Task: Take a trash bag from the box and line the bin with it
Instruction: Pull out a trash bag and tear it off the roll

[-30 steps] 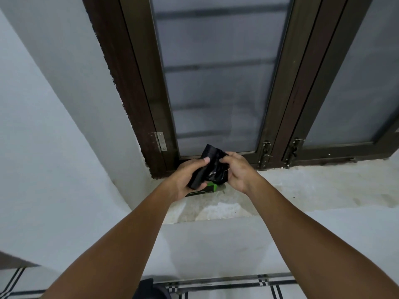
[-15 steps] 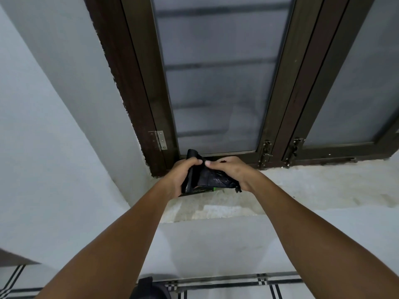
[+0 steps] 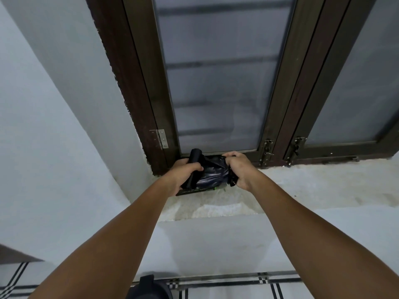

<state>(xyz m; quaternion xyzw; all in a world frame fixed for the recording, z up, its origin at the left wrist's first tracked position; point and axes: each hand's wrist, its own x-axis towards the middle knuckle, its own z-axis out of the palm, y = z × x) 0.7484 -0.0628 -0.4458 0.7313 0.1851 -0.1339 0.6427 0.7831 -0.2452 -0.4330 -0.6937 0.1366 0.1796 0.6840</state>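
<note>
My left hand [image 3: 183, 174] grips a black roll of trash bags [image 3: 193, 167], held upright over the window sill. My right hand [image 3: 238, 169] pinches the loose end of a black trash bag [image 3: 212, 172] that stretches from the roll to the right. Under my hands a dark box with green print [image 3: 194, 191] lies flat on the sill, mostly hidden. A black rounded object [image 3: 149, 288] shows at the bottom edge; I cannot tell if it is the bin.
The rough white sill [image 3: 302, 186] runs to the right below a dark-framed window [image 3: 218, 83] with latches [image 3: 267, 150]. White walls close in on the left. A tiled floor with black stripes [image 3: 237, 283] lies below.
My hands have pulled apart, the right one drawing the bag end rightward off the roll. The bag went from a bunched wad to a stretched sheet, and both hands dropped closer to the box.
</note>
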